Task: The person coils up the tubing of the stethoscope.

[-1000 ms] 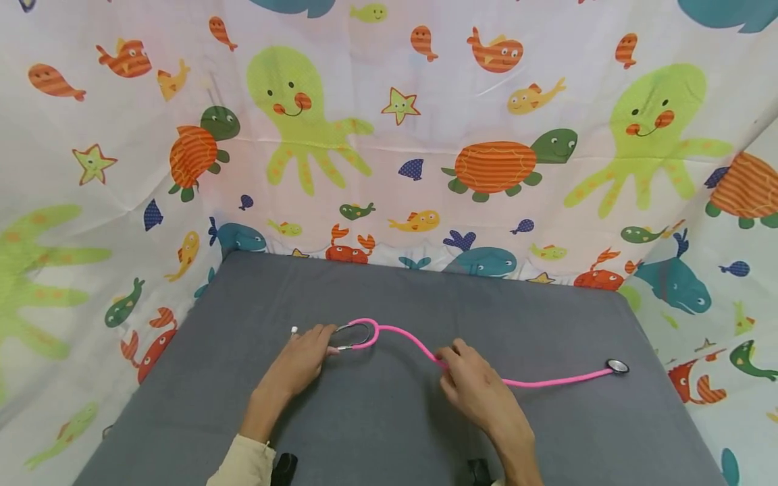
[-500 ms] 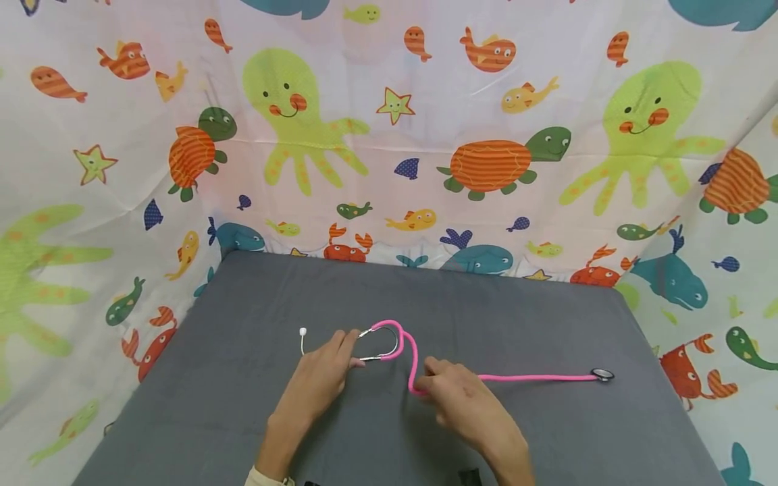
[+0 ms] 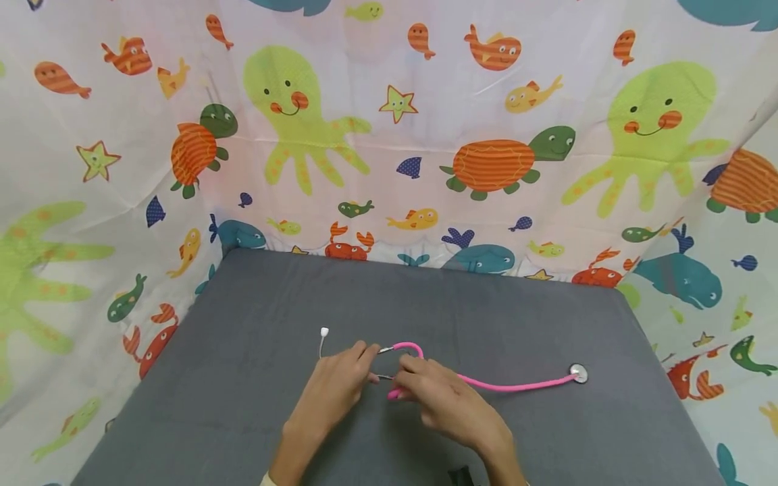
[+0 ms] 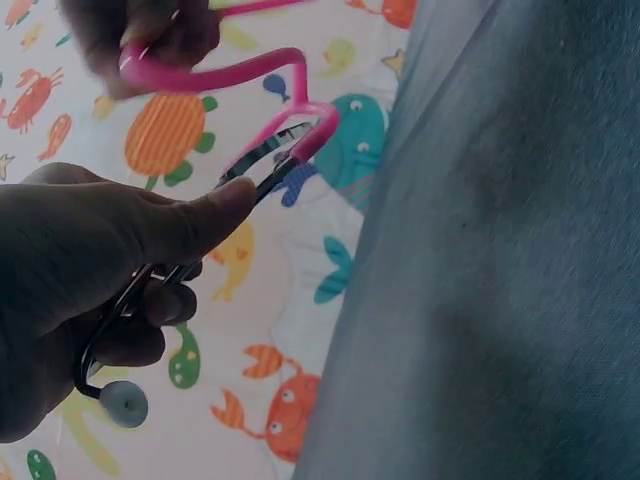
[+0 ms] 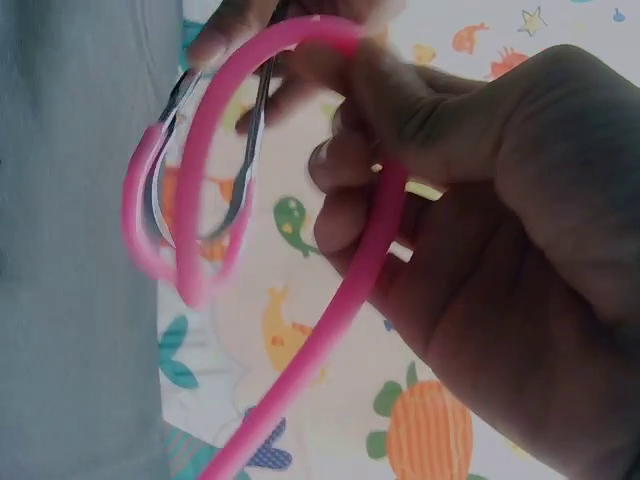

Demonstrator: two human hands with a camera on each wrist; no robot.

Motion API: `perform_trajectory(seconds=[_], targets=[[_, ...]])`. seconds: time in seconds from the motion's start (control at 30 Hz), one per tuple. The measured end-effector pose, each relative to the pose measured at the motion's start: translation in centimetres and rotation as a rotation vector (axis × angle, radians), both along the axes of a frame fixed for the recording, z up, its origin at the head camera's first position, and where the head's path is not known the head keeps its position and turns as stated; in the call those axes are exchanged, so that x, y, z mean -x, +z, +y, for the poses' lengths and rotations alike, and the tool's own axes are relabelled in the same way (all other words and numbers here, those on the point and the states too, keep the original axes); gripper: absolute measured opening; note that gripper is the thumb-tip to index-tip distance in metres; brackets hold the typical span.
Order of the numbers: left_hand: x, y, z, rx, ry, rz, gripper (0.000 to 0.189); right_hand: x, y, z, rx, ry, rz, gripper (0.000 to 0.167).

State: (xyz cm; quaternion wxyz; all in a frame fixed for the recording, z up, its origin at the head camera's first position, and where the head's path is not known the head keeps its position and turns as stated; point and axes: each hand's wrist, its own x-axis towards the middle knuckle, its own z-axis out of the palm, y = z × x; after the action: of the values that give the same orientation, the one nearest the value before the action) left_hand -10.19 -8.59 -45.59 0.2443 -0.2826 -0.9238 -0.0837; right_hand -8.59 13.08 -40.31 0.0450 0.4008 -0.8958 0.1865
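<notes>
A stethoscope with pink tubing (image 3: 516, 388) stretches across the grey surface. Its round chestpiece (image 3: 579, 373) lies at the right end. My left hand (image 3: 340, 381) grips the metal ear tubes, thumb pressed along them in the left wrist view; a pale eartip (image 4: 124, 403) pokes out below the fingers. Close beside it, my right hand (image 3: 446, 405) pinches the pink tube, which bends in a loop (image 5: 270, 50) in the right wrist view. Part of the tube and of the metal spring between the ear tubes is hidden behind the right hand in the head view.
The grey cloth-covered table (image 3: 292, 290) spreads under both hands. Behind it and along both sides hangs a white curtain (image 3: 377, 155) printed with sea animals. A small black object (image 3: 462, 476) shows by the right forearm.
The right hand has moved left toward the left hand, bending the pink tube. My left hand has shifted right and nearer with the ear tubes. The chestpiece has been drawn left and has turned over.
</notes>
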Motion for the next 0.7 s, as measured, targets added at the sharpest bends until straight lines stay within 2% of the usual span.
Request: perform_trajectory(seconds=[0.1, 0.23, 0.3, 0.43, 0.53, 0.7], targets=[[-0.3, -0.1, 0.5, -0.029, -0.021, -0.025, 0.046, 0.3, -0.2, -0.6, 0.009, 0.005, -0.024, 0.014], [-0.8, 0.0, 0.9, -0.087, -0.066, -0.116, 0.034, 0.6, -0.7, -1.2, -0.002, -0.048, 0.005, 0.015], [-1.0, 0.1, 1.1, -0.129, -0.088, -0.186, 0.033, 0.6, -1.1, -1.2, 0.021, -0.075, 0.033, 0.013], [-1.3, 0.7, 1.1, -0.213, -0.125, -0.366, 0.042, 0.8, -1.7, -1.1, 0.085, -0.116, 0.079, 0.014], [-1.5, 1.1, 1.0, -0.248, -0.148, -0.465, 0.052, 0.9, -2.0, -0.9, 0.137, -0.139, 0.052, 0.016], [-1.7, 1.5, 0.8, -0.271, -0.183, -0.586, 0.061, 0.9, -2.4, -0.9, 0.236, -0.183, -0.03, 0.019]])
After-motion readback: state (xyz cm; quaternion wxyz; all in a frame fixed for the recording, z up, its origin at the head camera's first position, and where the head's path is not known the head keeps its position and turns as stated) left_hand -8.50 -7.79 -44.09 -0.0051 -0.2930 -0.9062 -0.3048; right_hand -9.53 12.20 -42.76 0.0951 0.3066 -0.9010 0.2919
